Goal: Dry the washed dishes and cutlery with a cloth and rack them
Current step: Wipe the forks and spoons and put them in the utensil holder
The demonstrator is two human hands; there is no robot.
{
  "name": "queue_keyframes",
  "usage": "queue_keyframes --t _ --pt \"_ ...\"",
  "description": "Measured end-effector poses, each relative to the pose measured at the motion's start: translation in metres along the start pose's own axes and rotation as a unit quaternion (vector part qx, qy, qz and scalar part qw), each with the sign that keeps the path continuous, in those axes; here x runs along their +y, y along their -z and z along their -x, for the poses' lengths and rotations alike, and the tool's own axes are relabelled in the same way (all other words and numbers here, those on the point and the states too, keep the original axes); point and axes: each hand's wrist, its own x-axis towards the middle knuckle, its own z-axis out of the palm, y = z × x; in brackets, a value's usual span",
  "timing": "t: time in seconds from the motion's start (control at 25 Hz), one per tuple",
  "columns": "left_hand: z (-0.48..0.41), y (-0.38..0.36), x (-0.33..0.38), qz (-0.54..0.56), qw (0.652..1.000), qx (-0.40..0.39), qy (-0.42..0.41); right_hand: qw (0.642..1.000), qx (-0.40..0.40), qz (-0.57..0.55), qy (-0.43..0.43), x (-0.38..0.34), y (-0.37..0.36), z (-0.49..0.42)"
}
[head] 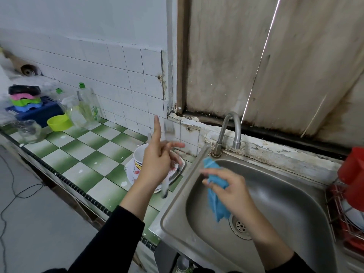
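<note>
Your left hand (pixel 155 162) is raised above the counter (pixel 88 154). Its index finger stands straight up and the other fingers are bent around a fork (pixel 169 131). The fork is blurred: its head shows above the fingers and its handle comes out below the palm.

Your right hand (pixel 232 192) is over the sink (pixel 285 203). Its fingers are curled around a blue cloth (pixel 216 205), which is crumpled in the grip and hangs down toward the drain. The two hands are apart, and the cloth does not touch the fork.

Behind your left hand, partly hidden by it, a white bowl (pixel 139 154) stands in a plate (pixel 131 170), just beside the sink edge. The tap (pixel 232 125) rises behind the sink.

At the right edge is a wire rack (pixel 334 213). It holds a white dish (pixel 352 213), and a red cup (pixel 352 170) is above it.

Far on the left of the counter are clear bottles (pixel 88 107), a green bowl (pixel 59 122), a glass jar (pixel 29 131) and a blue box (pixel 37 113) with coloured plastic pieces stacked on it.
</note>
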Motion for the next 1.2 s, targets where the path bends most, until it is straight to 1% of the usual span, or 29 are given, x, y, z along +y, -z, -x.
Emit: queue_keyframes --t 0.08,0.16,0.2,0.24,0.32,0.36,0.4,0.44,0.52,0.56,0.6,0.64,0.72,0.76,0.8,0.84,0.88,0.92,0.96,1.04,1.08,1.12,1.2 --pt "0.006 -0.002 -0.004 0.014 0.998 -0.054 -0.002 0.993 0.044 -0.105 -0.002 -0.016 0.004 -0.008" --pt "0.012 -0.006 -0.009 0.031 0.995 -0.091 0.0 0.982 0.051 -0.18 0.029 -0.03 0.006 -0.016" --pt "0.016 -0.009 -0.011 0.029 0.994 -0.105 0.003 0.979 0.043 -0.195 0.049 -0.038 0.005 -0.021" --pt "0.02 -0.012 -0.011 0.028 0.993 -0.119 0.008 0.981 0.034 -0.18 0.066 -0.042 0.001 -0.025" --pt "0.027 -0.016 -0.009 0.012 0.991 -0.136 0.001 0.992 0.025 -0.058 0.108 -0.047 -0.011 -0.031" --pt "0.03 -0.017 -0.009 -0.001 0.99 -0.143 -0.012 0.992 0.034 0.007 0.124 -0.047 -0.017 -0.033" --pt "0.033 -0.017 -0.008 -0.006 0.988 -0.151 -0.021 0.99 0.059 0.029 0.127 -0.048 -0.023 -0.036" --pt "0.036 -0.017 -0.007 -0.006 0.986 -0.165 -0.026 0.989 0.101 -0.003 0.11 -0.049 -0.025 -0.04" --pt "0.04 -0.016 -0.005 -0.01 0.98 -0.198 -0.021 0.976 0.189 -0.099 0.038 -0.05 -0.024 -0.049" --pt "0.041 -0.016 -0.005 -0.015 0.979 -0.204 -0.014 0.97 0.205 -0.129 0.014 -0.049 -0.021 -0.053" --pt "0.041 -0.015 -0.005 -0.019 0.979 -0.201 -0.013 0.971 0.191 -0.145 0.006 -0.048 -0.02 -0.054" --pt "0.04 -0.015 -0.004 -0.02 0.981 -0.19 -0.019 0.976 0.158 -0.15 0.015 -0.048 -0.021 -0.051" --pt "0.037 -0.012 -0.004 -0.013 0.986 -0.166 -0.024 0.989 0.104 -0.08 0.072 -0.049 -0.029 -0.04" --pt "0.037 -0.01 -0.005 -0.008 0.986 -0.164 -0.02 0.989 0.101 -0.042 0.098 -0.047 -0.032 -0.035" --pt "0.038 -0.009 -0.005 -0.004 0.986 -0.169 -0.014 0.987 0.116 -0.032 0.109 -0.045 -0.033 -0.035" --pt "0.039 -0.009 -0.006 -0.004 0.984 -0.178 -0.012 0.984 0.139 -0.044 0.104 -0.044 -0.03 -0.038" --pt "0.041 -0.009 -0.004 -0.005 0.982 -0.191 -0.008 0.982 0.156 -0.075 0.081 -0.044 -0.027 -0.043" --pt "0.043 -0.011 -0.002 -0.006 0.98 -0.197 -0.004 0.981 0.156 -0.099 0.06 -0.044 -0.024 -0.048" --pt "0.043 -0.012 0.0 0.001 0.981 -0.195 -0.002 0.984 0.134 -0.107 0.055 -0.044 -0.023 -0.049" --pt "0.039 -0.012 0.001 0.018 0.985 -0.17 0.008 0.992 0.062 -0.059 0.091 -0.045 -0.024 -0.043" --pt "0.037 -0.01 0.001 0.021 0.986 -0.164 0.016 0.992 0.039 -0.037 0.112 -0.044 -0.025 -0.039" --pt "0.037 -0.009 0.002 0.021 0.985 -0.171 0.019 0.991 0.033 -0.032 0.123 -0.043 -0.025 -0.037" --pt "0.038 -0.011 0.004 0.003 0.979 -0.205 0.007 0.99 0.058 -0.06 0.113 -0.043 -0.02 -0.04"
